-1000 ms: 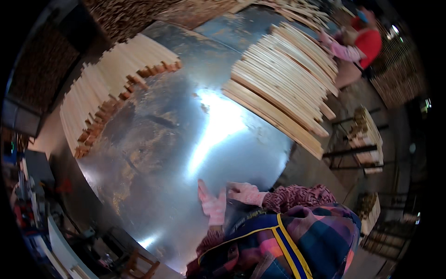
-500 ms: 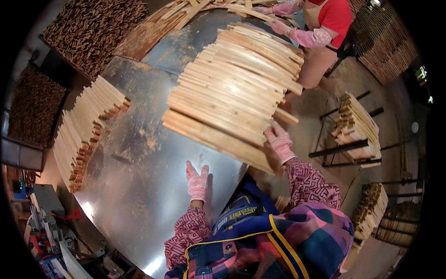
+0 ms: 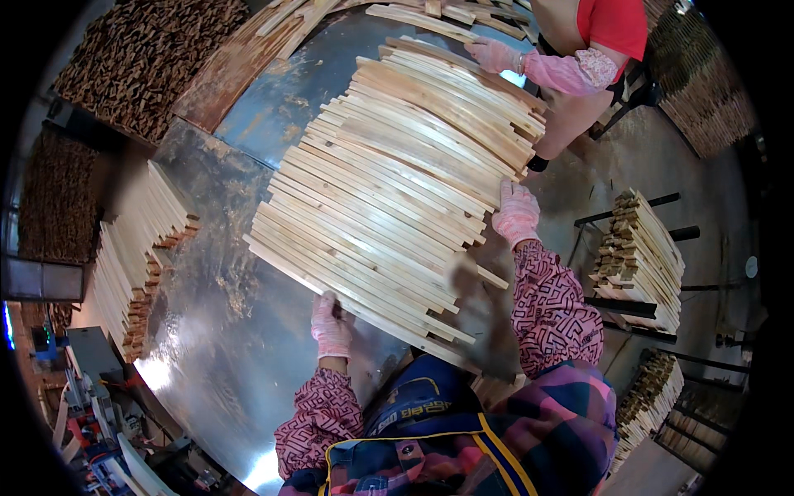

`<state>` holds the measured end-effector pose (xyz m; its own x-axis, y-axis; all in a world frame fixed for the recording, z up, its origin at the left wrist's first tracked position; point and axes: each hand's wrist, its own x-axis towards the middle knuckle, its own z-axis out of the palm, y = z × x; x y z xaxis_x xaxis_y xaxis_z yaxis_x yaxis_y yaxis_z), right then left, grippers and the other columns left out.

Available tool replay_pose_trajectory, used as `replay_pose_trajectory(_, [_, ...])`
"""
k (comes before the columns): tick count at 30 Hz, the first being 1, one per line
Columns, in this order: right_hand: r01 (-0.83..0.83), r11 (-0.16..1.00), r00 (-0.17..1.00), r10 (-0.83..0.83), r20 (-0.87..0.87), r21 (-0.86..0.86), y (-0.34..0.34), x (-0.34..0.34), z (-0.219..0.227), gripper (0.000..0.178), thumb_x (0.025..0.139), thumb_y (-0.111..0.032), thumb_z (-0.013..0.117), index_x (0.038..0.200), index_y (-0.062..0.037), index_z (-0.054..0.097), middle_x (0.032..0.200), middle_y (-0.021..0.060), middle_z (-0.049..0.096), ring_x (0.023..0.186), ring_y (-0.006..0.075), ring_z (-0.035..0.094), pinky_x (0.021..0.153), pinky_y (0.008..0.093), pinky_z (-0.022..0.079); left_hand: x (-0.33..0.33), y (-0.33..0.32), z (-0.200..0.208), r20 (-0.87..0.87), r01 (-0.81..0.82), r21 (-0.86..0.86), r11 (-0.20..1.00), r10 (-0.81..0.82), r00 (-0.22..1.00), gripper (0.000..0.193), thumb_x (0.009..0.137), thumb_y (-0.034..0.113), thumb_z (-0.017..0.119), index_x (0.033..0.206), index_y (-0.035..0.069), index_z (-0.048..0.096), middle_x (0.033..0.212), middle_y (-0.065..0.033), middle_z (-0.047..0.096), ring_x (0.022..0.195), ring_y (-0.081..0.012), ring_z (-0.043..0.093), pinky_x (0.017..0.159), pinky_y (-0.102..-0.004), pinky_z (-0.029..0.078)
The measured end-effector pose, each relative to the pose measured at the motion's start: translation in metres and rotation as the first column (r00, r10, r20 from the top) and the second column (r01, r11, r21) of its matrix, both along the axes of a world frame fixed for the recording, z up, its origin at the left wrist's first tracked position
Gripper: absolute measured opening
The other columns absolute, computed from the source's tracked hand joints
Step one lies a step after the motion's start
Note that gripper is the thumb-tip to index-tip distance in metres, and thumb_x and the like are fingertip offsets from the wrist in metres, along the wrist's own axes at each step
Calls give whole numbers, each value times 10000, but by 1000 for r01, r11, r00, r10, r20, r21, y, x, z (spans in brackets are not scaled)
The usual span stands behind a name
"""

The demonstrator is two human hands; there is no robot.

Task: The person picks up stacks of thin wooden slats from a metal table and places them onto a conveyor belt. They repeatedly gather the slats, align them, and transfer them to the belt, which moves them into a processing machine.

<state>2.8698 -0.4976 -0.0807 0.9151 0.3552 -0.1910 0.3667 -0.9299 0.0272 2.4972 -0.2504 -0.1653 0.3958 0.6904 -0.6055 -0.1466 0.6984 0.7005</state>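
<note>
A broad row of pale wooden strips [image 3: 372, 182] lies side by side across the metal table [image 3: 240, 322]. My left hand [image 3: 331, 329], in a pink-and-white glove, touches the near long edge of the row, its fingers stretched up against the closest strip. At the row's right side my right hand [image 3: 516, 215], gloved alike, rests its extended fingers against the strip ends. Neither hand is wrapped round a strip. A few strip ends stick out unevenly between my hands.
Another person's gloved hand [image 3: 492, 54] is by loose strips at the far edge. Stacked strips [image 3: 136, 269] stand along the table's left side. Bundles on a black metal rack [image 3: 633, 248] are to the right. Large piles of wood [image 3: 145, 66] fill the far left.
My left hand has moved up to the near edge of the strips. My right hand has slid farther up the right ends. The gap beside the nearest strips has closed.
</note>
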Motion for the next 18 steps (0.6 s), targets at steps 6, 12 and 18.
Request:
replay_pose_trajectory(6, [-24,998,999,22,-33,-55,-3,16,9,841,701,-268,707,1444,-103,350,1319,141,533,1232,289,504,993,398,414,37,-20,23,-357,261,355,898,-127,925,674,853,98,660,1438,-11,343,1248,-137,556,1072,-236,551,946,-308,443])
replay_pose_trajectory(12, [-64,981,967,106,-230,184,31,-45,61,847,671,-400,788,1375,-54,470,1280,208,570,1196,339,546,1017,390,428,21,0,9,-219,252,146,957,-217,951,832,806,189,717,1487,22,270,1313,-197,519,1172,-295,523,1014,-365,408])
replay_pose_trajectory(18, [-180,867,834,385,-395,464,79,-177,62,896,669,-409,795,1389,-12,439,1274,245,554,1197,378,526,1018,418,420,3,-30,33,-251,18,445,895,106,962,953,814,326,751,1524,77,166,1447,-234,354,1307,-333,356,1054,-368,332])
